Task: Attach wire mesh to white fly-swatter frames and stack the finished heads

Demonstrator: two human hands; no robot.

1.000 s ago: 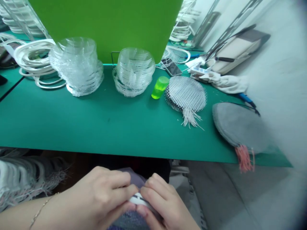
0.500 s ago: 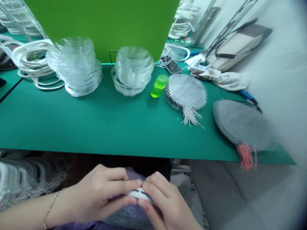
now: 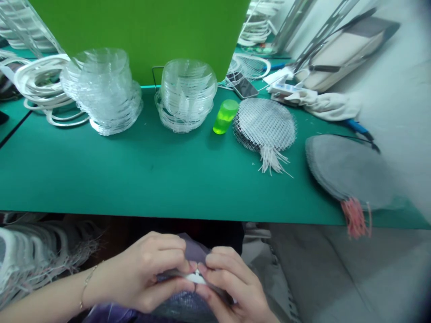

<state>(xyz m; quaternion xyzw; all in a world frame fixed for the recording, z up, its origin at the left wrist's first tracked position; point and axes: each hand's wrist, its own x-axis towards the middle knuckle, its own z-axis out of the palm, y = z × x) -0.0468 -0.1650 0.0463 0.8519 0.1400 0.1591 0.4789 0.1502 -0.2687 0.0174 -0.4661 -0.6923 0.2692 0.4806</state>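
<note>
Below the table's front edge, my left hand [image 3: 148,273] and my right hand [image 3: 232,287] meet over my lap. Both pinch a round disc assembly [image 3: 197,280] with a white rim and grey mesh; fingers of both hands are curled tight on its edge. Most of the disc is hidden under my fingers. A thin bracelet shows on my left wrist.
The green table [image 3: 134,175] carries two stacks of clear plastic discs [image 3: 101,89] [image 3: 186,94], white rings [image 3: 40,80], a green bottle [image 3: 225,116], a white mesh pile [image 3: 266,125] and a grey mesh pile [image 3: 346,168]. A green board [image 3: 141,31] stands behind. More white rings [image 3: 30,255] lie at lower left.
My hands stay pinched on the disc and have shifted slightly lower and right in the view; the camera has tilted a little, nothing on the table has moved.
</note>
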